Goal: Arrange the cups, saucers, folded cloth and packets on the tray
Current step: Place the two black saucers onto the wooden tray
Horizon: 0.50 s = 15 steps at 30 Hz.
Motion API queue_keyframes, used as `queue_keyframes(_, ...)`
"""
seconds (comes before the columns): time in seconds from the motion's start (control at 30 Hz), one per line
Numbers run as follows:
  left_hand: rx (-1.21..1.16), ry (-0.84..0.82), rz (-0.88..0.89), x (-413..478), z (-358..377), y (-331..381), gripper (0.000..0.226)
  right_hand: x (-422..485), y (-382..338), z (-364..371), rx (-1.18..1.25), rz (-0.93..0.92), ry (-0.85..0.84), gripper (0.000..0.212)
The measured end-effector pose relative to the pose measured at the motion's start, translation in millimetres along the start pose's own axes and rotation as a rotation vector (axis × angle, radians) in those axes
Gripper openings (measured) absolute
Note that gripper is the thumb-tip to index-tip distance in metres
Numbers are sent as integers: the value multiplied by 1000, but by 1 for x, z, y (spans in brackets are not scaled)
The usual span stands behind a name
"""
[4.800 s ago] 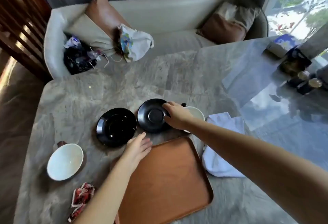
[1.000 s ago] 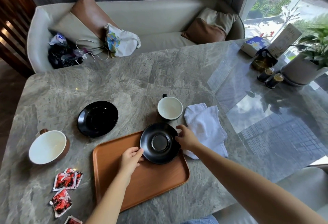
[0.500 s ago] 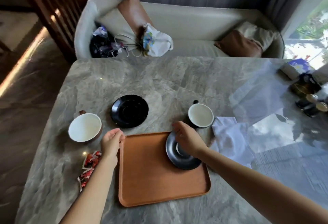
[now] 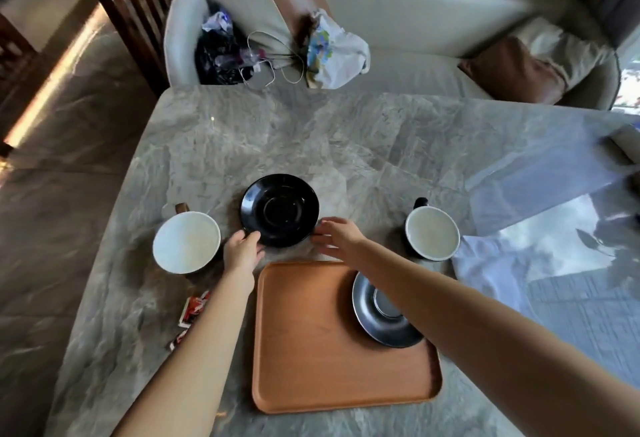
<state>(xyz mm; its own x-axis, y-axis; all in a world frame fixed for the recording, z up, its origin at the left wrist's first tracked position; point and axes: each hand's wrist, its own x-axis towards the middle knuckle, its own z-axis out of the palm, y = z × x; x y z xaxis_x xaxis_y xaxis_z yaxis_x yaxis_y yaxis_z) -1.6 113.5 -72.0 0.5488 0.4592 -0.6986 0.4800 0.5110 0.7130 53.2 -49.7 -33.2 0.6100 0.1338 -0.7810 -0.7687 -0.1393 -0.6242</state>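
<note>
left hand (image 4: 242,252) in a pinch on black saucer (image 4: 280,209) rim, right hand (image 4: 337,235) slack-fingered beside it

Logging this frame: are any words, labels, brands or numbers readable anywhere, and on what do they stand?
No text can be read in this frame.
Print on the red packets: too blurred to read.
Coloured print on the bag on the sofa: no legible letters.

Single head-worn wide-angle view, looking forward and steeply down across the table (image 4: 311,131); tray (image 4: 311,350) nearest, sofa (image 4: 415,20) farthest.
</note>
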Motion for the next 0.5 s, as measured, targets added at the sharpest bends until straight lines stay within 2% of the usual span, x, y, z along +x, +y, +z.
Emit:
queue_keyframes(0.03,0,4,-20,4,1,1,54,3,-1,5,-1,2,2,15)
queue_keyframes(0.1,36,5,-32,10,1,1,53,12,0,13,-19,1,13,25)
queue_keyframes(0.3,156,0,31,12,-3,-4,49,21,1,17,-9,12,13,34)
queue_keyframes(0.43,115,-46,52,-4,-9,-8,48,12,3,7,-72,6,-13,24)
queue_keyframes(0.5,131,-79,81,-15,-13,-14,44,6,7,4,-82,-25,-5,27)
